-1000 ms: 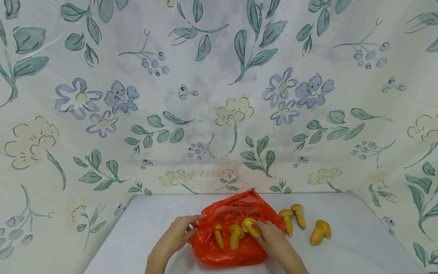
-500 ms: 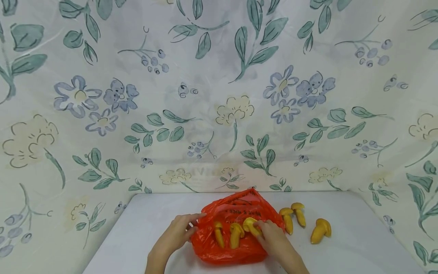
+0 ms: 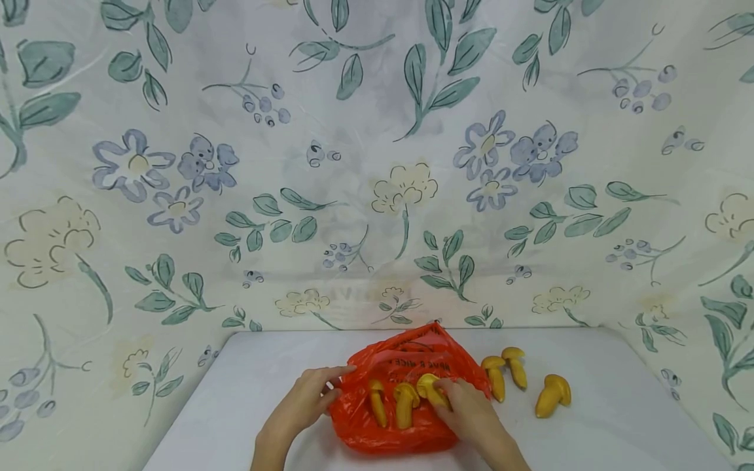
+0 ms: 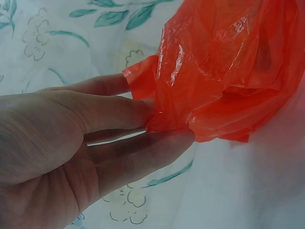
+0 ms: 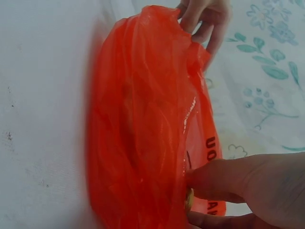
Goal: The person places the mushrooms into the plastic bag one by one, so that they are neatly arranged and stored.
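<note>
A red plastic bag (image 3: 377, 438) with dark lettering lies on the white table, its mouth spread toward me. My left hand (image 3: 306, 396) pinches the bag's left edge between thumb and fingers; the left wrist view shows the film (image 4: 205, 71) gathered there. With my right hand (image 3: 468, 409) I grip a yellow mushroom (image 3: 429, 386) at the bag's right side, cap pointing up and left. Two more yellow mushrooms, one slim (image 3: 377, 404) and one thicker (image 3: 404, 405), lie in the bag. From the right wrist, the bag wall (image 5: 143, 119) hides most of the held mushroom.
To the right of the bag, three yellow mushrooms lie on the white table (image 3: 595, 392): a pair close to the bag, including a slim one (image 3: 515, 366), and a thicker one (image 3: 552, 396) farther right. Floral cloth (image 3: 353, 261) rises behind the table.
The mushroom in my right hand shifts only slightly within the bag. Both hands otherwise keep their places, and the view tips a little.
</note>
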`<state>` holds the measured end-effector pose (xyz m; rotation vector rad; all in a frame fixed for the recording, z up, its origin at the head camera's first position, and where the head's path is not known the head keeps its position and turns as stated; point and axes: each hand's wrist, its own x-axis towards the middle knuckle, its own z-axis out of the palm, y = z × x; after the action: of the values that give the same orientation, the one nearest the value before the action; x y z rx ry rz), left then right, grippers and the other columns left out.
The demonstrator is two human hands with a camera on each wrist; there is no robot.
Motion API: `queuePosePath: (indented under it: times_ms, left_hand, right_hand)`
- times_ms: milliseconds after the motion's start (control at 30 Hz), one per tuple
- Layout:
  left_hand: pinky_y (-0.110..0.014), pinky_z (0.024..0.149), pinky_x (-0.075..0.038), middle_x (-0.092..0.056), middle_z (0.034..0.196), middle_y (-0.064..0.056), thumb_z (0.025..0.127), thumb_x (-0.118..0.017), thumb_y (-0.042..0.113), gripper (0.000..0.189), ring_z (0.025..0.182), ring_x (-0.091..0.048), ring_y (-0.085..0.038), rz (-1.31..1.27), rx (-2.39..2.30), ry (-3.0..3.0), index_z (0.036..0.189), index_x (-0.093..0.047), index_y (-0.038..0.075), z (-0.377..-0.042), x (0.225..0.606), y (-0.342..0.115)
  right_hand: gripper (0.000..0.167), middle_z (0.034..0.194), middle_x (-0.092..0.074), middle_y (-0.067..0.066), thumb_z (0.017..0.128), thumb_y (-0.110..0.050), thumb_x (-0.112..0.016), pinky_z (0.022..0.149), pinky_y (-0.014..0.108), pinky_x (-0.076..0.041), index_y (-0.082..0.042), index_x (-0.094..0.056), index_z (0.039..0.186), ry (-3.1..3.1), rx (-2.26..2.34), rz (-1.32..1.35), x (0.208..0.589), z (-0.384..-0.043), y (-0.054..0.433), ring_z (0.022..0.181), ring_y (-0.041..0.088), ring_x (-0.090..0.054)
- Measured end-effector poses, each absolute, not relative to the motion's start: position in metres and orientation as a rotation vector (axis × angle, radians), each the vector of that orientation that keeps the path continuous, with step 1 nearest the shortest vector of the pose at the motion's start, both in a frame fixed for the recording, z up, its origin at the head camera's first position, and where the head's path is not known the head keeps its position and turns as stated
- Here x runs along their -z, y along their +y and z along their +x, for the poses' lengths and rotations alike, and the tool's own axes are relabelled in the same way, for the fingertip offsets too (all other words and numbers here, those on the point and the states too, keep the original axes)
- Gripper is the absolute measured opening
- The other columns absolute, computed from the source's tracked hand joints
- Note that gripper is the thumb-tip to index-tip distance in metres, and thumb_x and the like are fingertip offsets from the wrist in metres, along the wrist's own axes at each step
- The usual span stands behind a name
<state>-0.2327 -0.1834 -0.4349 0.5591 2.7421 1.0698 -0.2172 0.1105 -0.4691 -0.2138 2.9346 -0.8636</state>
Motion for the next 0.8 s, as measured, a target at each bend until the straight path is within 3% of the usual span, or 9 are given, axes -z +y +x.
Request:
queuePosePath:
  times_ms: [433, 800]
  left_hand:
    - [-0.024, 0.061, -0.059, -0.068, 0.1, -0.01, 0.089, -0.061, -0.006, 0.042, 0.075, -0.062, -0.014, 0.572, -1.067, 2.749, 0.128, -0.064, 0.008, -0.2331, 0.4354, -0.1832]
    - [-0.024, 0.061, -0.059, -0.069, 0.101, -0.01, 0.089, -0.061, -0.006, 0.042, 0.076, -0.062, -0.014, 0.574, -1.061, 2.756, 0.128, -0.065, 0.009, -0.2334, 0.4353, -0.1846]
  right_hand:
    - [0.036, 0.106, -0.068, 0.008, 0.084, -0.026, -0.076, 0.086, 0.052, -0.056, -0.012, -0.066, 0.116, 2.982, 0.805, -0.221, 0.4695, -0.2147, 0.1044, 0.089, 0.02, -0.061]
    - [0.04, 0.108, -0.068, 0.009, 0.084, -0.031, -0.076, 0.09, 0.055, -0.055, -0.012, -0.065, 0.118, 2.917, 0.806, -0.272, 0.4721, -0.2178, 0.1033, 0.087, 0.02, -0.059]
